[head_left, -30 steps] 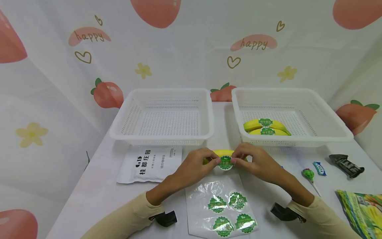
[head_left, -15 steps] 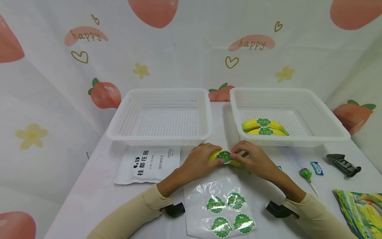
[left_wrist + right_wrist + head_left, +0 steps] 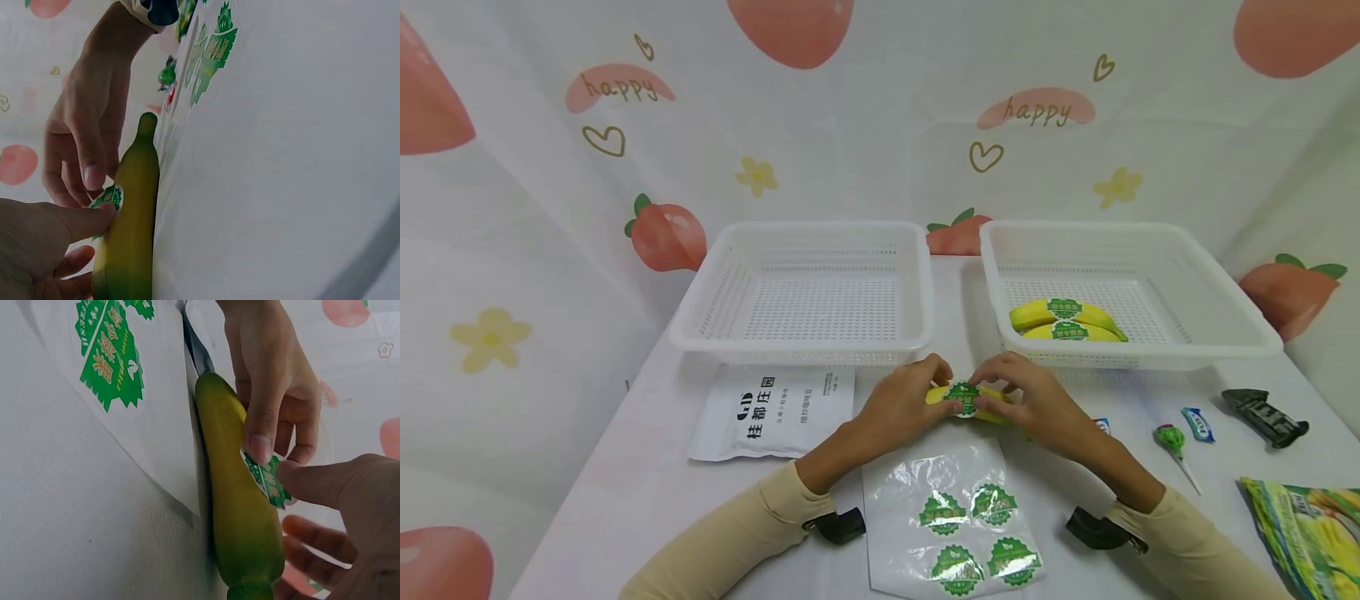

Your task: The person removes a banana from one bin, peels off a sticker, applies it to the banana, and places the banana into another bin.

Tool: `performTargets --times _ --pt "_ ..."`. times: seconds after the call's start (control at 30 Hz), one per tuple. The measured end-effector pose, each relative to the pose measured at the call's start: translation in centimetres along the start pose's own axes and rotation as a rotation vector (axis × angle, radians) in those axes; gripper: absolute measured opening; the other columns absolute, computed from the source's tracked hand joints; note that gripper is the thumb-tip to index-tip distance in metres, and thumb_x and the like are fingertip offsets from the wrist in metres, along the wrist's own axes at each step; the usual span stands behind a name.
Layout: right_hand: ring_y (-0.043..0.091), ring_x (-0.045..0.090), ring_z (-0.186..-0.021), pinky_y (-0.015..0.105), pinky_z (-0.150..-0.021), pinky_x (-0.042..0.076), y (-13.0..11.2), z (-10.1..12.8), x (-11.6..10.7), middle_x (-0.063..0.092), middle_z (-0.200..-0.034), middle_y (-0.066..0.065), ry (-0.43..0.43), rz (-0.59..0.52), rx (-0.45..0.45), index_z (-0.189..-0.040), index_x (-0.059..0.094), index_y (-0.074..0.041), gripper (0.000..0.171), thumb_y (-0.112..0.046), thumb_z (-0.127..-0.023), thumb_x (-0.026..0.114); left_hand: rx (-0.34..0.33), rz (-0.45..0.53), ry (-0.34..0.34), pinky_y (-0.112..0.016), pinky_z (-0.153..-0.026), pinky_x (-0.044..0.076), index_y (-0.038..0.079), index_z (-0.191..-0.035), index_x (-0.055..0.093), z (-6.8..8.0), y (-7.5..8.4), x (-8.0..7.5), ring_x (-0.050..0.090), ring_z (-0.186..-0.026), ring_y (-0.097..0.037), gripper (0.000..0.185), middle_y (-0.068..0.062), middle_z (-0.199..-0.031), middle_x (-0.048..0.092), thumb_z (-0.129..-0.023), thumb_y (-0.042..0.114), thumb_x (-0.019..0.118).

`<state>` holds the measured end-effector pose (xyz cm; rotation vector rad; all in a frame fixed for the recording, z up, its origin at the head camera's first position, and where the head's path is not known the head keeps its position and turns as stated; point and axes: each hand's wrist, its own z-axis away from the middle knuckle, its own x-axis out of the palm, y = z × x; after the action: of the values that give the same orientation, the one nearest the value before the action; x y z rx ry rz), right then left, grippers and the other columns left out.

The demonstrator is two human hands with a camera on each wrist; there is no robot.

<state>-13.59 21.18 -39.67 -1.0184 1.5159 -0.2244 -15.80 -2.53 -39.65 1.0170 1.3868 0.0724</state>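
Observation:
A yellow banana (image 3: pixel 996 396) with greenish ends lies crosswise on the table, between both hands. Across its middle sits a round green-and-white sticker (image 3: pixel 964 398); in the right wrist view, one edge of the sticker (image 3: pixel 275 487) stands off the peel. My left hand (image 3: pixel 901 402) holds the banana from the left, thumb on the sticker and fingers bent behind the fruit. From the right, my right hand (image 3: pixel 1039 404) straddles the banana, its index finger at the sticker's upper edge and its thumb in front.
A sticker sheet (image 3: pixel 895 521) with several green stickers lies in front. Behind stand a left white basket (image 3: pixel 801 344) and a right white basket (image 3: pixel 1150 354) holding two stickered bananas (image 3: pixel 1063 312). Around are a white pouch (image 3: pixel 775 417), a lollipop (image 3: pixel 1170 436), wrapped candies (image 3: pixel 1198 424) and a dark package (image 3: pixel 1265 417).
The sticker, earlier stretched between both hands at the banana's front side, now lies over its middle. The fingers have shifted from the sticker's sides to around the banana.

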Motion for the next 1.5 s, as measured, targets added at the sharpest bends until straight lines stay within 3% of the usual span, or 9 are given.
performTargets --times 0.2,0.33,0.53,0.67,0.83,1.2,1.5 --pt "0.023 0.063 -0.117 0.048 -0.098 0.053 -0.2 0.1 0.3 0.067 -0.126 0.000 -0.068 0.051 -0.003 -0.123 0.077 -0.019 0.031 -0.016 -0.092 0.084 -0.003 0.020 -0.024 -0.038 -0.089 0.056 0.015 -0.120 0.062 0.0 0.0 0.0 0.069 -0.112 -0.019 0.031 -0.002 -0.120 0.073 -0.099 0.032 0.078" --pt "0.024 0.063 -0.117 0.050 -0.098 0.052 -0.2 0.2 0.3 0.068 -0.126 0.000 -0.076 0.056 0.021 -0.125 0.076 -0.018 0.033 -0.018 -0.093 0.083 0.017 -0.004 -0.030 -0.039 -0.090 0.056 0.017 -0.127 0.067 0.0 0.0 0.1 0.069 -0.114 -0.020 0.033 -0.002 -0.121 0.074 -0.099 0.033 0.077" --pt "0.024 0.067 -0.113 0.040 -0.089 0.059 -0.1 0.2 -0.1 0.072 -0.123 0.000 -0.084 0.004 0.061 -0.126 0.074 -0.014 0.030 -0.019 -0.097 0.080 0.031 -0.010 -0.030 -0.037 -0.090 0.056 0.018 -0.134 0.069 0.0 -0.2 0.1 0.069 -0.113 -0.018 0.039 -0.002 -0.122 0.074 -0.099 0.034 0.077" --pt "0.018 0.068 -0.105 0.033 -0.084 0.059 0.3 0.1 -0.3 0.074 -0.117 -0.001 -0.086 -0.025 0.089 -0.124 0.074 -0.013 0.025 -0.017 -0.100 0.075 0.034 0.011 -0.032 -0.040 -0.092 0.056 0.019 -0.136 0.068 0.0 -0.3 0.0 0.070 -0.115 -0.019 0.041 -0.004 -0.124 0.074 -0.099 0.032 0.077" --pt "0.013 0.067 -0.100 0.031 -0.082 0.059 0.7 0.0 -0.2 0.074 -0.111 -0.004 -0.085 -0.027 0.093 -0.121 0.077 -0.014 0.023 -0.018 -0.099 0.077 0.048 -0.017 -0.038 -0.034 -0.086 0.053 0.021 -0.132 0.073 0.1 -0.2 -0.1 0.068 -0.107 -0.017 0.034 -0.002 -0.119 0.074 -0.100 0.032 0.076" --pt "0.020 0.065 -0.104 0.045 -0.090 0.056 -0.5 0.3 0.4 0.071 -0.117 0.000 -0.075 0.117 0.062 -0.124 0.074 -0.011 0.036 -0.021 -0.092 0.085 0.081 -0.151 -0.048 -0.025 -0.075 0.049 0.018 -0.127 0.077 0.0 0.0 0.0 0.066 -0.096 -0.013 0.039 -0.002 -0.113 0.074 -0.093 0.036 0.083" --pt "0.013 0.059 -0.097 0.037 -0.082 0.054 -1.5 0.5 0.8 0.066 -0.116 0.000 -0.083 0.285 0.051 -0.120 0.075 -0.014 0.035 -0.028 -0.091 0.086 0.130 -0.238 -0.017 -0.024 -0.072 0.050 0.016 -0.119 0.079 0.2 0.4 0.2 0.065 -0.087 -0.011 0.035 0.001 -0.104 0.075 -0.092 0.037 0.083"
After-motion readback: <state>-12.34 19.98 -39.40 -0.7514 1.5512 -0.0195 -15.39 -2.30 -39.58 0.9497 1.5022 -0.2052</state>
